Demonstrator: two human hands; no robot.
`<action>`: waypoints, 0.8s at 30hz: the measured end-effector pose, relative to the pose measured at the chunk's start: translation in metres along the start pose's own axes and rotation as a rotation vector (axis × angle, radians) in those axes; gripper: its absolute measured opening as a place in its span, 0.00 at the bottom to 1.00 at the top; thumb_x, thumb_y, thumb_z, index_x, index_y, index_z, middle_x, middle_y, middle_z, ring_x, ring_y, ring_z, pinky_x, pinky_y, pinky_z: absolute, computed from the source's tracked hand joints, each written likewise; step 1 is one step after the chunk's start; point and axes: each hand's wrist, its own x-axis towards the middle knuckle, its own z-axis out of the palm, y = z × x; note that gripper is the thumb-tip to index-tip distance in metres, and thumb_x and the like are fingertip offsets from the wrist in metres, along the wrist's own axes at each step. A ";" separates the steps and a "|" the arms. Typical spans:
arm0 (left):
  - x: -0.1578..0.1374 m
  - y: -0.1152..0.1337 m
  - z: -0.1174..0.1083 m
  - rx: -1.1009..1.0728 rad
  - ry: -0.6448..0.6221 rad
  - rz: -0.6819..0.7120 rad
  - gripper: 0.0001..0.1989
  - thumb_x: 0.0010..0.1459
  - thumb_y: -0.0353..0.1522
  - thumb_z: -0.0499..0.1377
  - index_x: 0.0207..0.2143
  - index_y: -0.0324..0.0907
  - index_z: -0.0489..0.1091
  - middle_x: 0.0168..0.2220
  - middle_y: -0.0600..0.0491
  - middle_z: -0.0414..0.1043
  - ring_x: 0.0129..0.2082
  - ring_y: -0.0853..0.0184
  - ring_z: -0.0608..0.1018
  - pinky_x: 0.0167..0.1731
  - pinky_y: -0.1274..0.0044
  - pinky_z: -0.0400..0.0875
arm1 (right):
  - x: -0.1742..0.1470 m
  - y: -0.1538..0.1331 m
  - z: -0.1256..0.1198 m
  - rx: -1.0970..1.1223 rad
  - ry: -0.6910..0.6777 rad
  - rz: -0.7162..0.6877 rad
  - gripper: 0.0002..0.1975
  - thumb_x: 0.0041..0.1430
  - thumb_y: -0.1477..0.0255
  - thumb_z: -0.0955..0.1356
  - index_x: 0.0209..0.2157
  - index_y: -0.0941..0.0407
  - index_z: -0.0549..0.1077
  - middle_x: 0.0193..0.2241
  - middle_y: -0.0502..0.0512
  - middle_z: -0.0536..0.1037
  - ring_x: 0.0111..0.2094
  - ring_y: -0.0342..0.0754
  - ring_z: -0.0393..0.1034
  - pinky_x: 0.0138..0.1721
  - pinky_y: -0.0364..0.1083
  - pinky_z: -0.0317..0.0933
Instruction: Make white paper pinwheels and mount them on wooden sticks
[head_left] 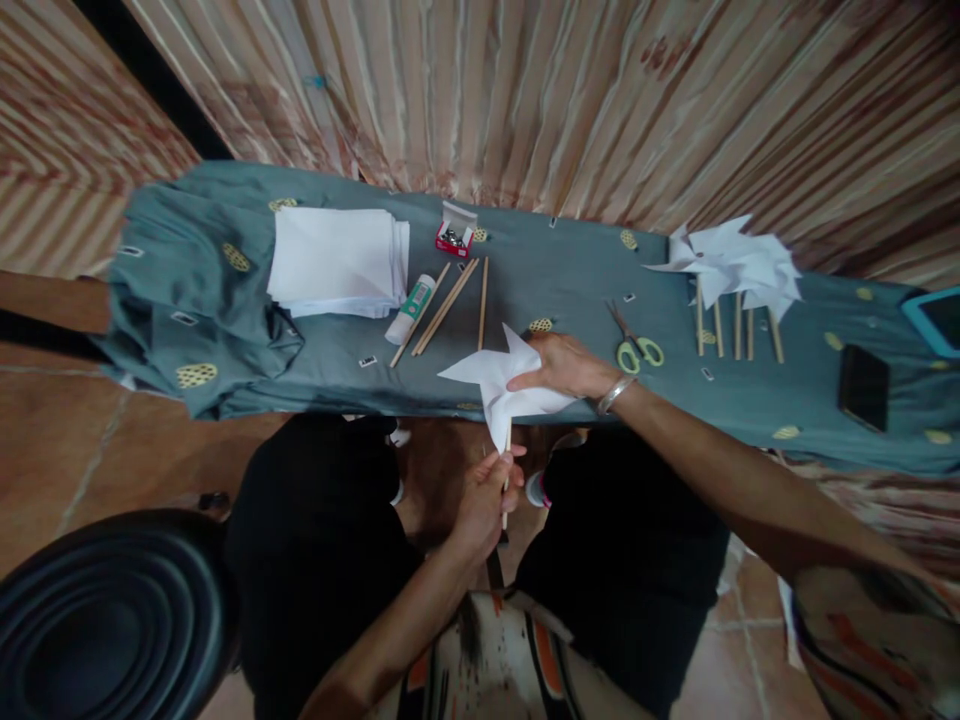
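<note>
At eight o'clock, a round black stool (112, 620) is set on the tiled floor (82, 450). The long surface is draped in grey-green cloth (555, 280) (yellow motifs are printed on it) and backed at twelve by a pleated curtain (525, 100). Toward six, the wooden stick (508, 438) of a white paper pinwheel (496, 385) is gripped in the left hand (484, 495), its fingers curled. Near centre, the pinwheel's blades are pinched by the right hand (559, 365). More pinwheels (739, 260) are laid at two.
</note>
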 end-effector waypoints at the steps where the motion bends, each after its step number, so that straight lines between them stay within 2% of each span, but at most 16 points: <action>1: 0.000 0.000 0.000 -0.017 -0.010 -0.011 0.25 0.43 0.45 0.68 0.37 0.35 0.73 0.19 0.60 0.62 0.13 0.83 0.54 0.15 0.81 0.38 | 0.002 0.000 -0.001 -0.010 -0.018 -0.002 0.16 0.50 0.59 0.73 0.30 0.59 0.76 0.29 0.57 0.78 0.30 0.49 0.72 0.28 0.44 0.57; 8: 0.000 0.000 0.000 -0.092 -0.046 -0.055 0.25 0.41 0.43 0.70 0.36 0.35 0.73 0.19 0.60 0.63 0.13 0.83 0.54 0.16 0.82 0.38 | 0.013 0.003 -0.004 0.003 -0.118 0.019 0.17 0.46 0.58 0.75 0.28 0.58 0.78 0.23 0.54 0.77 0.27 0.47 0.71 0.26 0.43 0.56; 15: 0.001 0.000 0.000 -0.113 -0.041 -0.065 0.23 0.41 0.42 0.70 0.35 0.34 0.73 0.18 0.59 0.64 0.13 0.83 0.53 0.16 0.81 0.37 | 0.015 0.002 -0.005 0.063 -0.130 0.062 0.16 0.45 0.59 0.75 0.30 0.58 0.79 0.27 0.54 0.79 0.30 0.47 0.72 0.29 0.43 0.59; 24: -0.001 0.003 0.003 -0.124 -0.029 -0.077 0.23 0.41 0.40 0.70 0.35 0.33 0.73 0.18 0.59 0.63 0.13 0.83 0.53 0.16 0.81 0.38 | 0.019 0.003 -0.004 0.062 -0.161 0.109 0.17 0.45 0.59 0.75 0.30 0.59 0.79 0.26 0.54 0.78 0.30 0.47 0.72 0.28 0.42 0.58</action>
